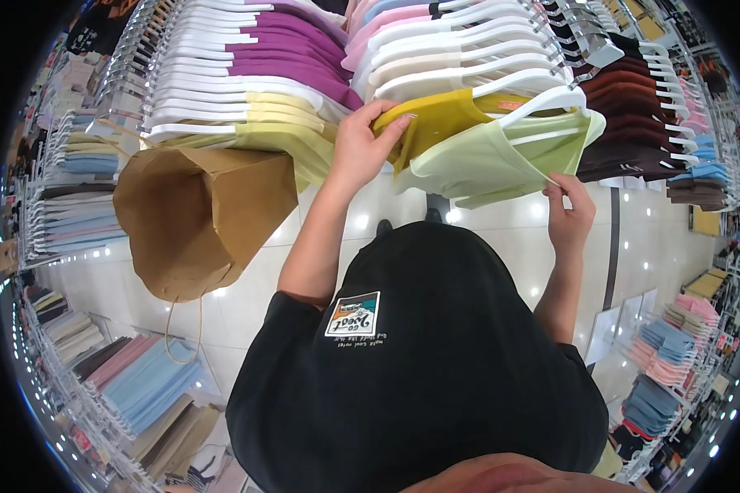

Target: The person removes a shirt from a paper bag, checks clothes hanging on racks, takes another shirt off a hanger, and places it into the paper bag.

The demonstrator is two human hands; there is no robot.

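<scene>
My left hand (363, 146) is closed on the shoulder of a mustard yellow shirt (436, 123), thumb in front and fingers behind. In front of it, a pale green shirt (477, 160) hangs on a white hanger (543, 103), turned partly toward me so its neck opening shows. Between thumb and fingers, my right hand (569, 209) pinches the pale green shirt's edge at the right. Both shirts are at the near end of a row of light-coloured tops (444, 57) on white hangers.
A brown paper bag (255, 193) hangs open by its handle at the left rack's end. Purple tops (288, 53) and yellow-green ones fill that rack. Dark maroon tops (621, 123) hang at right. Folded clothes (152, 382) line the lower left, above a shiny tiled floor (259, 263).
</scene>
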